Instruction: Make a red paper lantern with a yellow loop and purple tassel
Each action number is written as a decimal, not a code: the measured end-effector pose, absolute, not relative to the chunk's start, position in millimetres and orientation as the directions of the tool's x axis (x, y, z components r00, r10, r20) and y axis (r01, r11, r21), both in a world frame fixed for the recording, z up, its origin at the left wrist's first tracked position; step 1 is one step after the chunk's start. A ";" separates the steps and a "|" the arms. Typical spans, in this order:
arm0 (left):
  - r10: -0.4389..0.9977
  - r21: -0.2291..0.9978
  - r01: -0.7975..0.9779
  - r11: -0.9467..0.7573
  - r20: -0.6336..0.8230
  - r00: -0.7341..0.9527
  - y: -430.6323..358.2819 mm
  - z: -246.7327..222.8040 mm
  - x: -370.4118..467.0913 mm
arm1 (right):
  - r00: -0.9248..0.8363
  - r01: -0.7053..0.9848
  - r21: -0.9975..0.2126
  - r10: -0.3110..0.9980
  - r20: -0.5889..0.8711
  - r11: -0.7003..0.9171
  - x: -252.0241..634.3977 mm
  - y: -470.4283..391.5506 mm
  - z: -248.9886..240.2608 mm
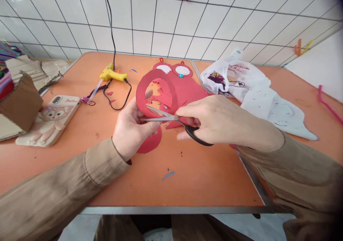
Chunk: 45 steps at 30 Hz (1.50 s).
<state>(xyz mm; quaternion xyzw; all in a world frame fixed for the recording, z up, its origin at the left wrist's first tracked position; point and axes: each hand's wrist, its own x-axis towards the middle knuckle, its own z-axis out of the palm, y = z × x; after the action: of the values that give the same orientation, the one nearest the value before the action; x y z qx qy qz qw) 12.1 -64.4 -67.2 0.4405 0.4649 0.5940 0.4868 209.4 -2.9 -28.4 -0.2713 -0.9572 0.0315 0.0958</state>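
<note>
The fingers of my left hand (129, 130) grasp a red paper ring (141, 93) at its lower left. The ring is raised above the bench (128, 184) and tilted, with one fingertip visible through its hole. The fingers of my right hand (217, 119) are closed round the black handles of the scissors (176, 118). The blades stand parted at the ring's lower edge; whether paper lies between them, I cannot tell.

Beneath and behind the ring I note red paper scraps and a larger red paper sheet (189, 87). At the sheet's far edge are two red discs with white ovals, the right-hand one, a red disc (190, 70), bearing a blue gem (180, 75). Another rounded red piece (151, 145) shows below my left hand.

To the left I record a yellow glue gun (109, 74) and a phone case (55, 121); to the right, a white plastic bag (250, 78).
</note>
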 end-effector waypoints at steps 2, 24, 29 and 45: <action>0.988 0.983 -0.156 -0.096 0.075 -0.138 -64.2 -67.5 12.0 | -0.836 0.509 -0.125 0.524 0.162 0.852 209.8 -1.1 -30.4; 0.993 0.951 -0.287 -0.118 0.108 -0.049 -62.0 -72.8 6.6 | -0.838 0.506 -0.219 0.536 0.106 0.834 208.9 2.8 -27.7; 0.996 0.945 -0.314 -0.088 0.076 -0.048 -63.2 -72.1 6.5 | -0.830 0.515 -0.201 0.543 0.128 0.833 209.2 3.5 -28.4; 0.997 0.930 -0.360 -0.075 0.059 -0.055 -64.1 -74.7 7.5 | -0.815 0.523 -0.215 0.558 0.158 0.825 202.2 -1.8 -33.1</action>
<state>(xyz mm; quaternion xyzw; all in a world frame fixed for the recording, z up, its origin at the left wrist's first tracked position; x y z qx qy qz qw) 7.5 -64.1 -74.7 0.4053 0.3929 0.6108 0.5552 202.2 -1.8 -33.1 -0.2845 -0.9492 0.0811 0.1073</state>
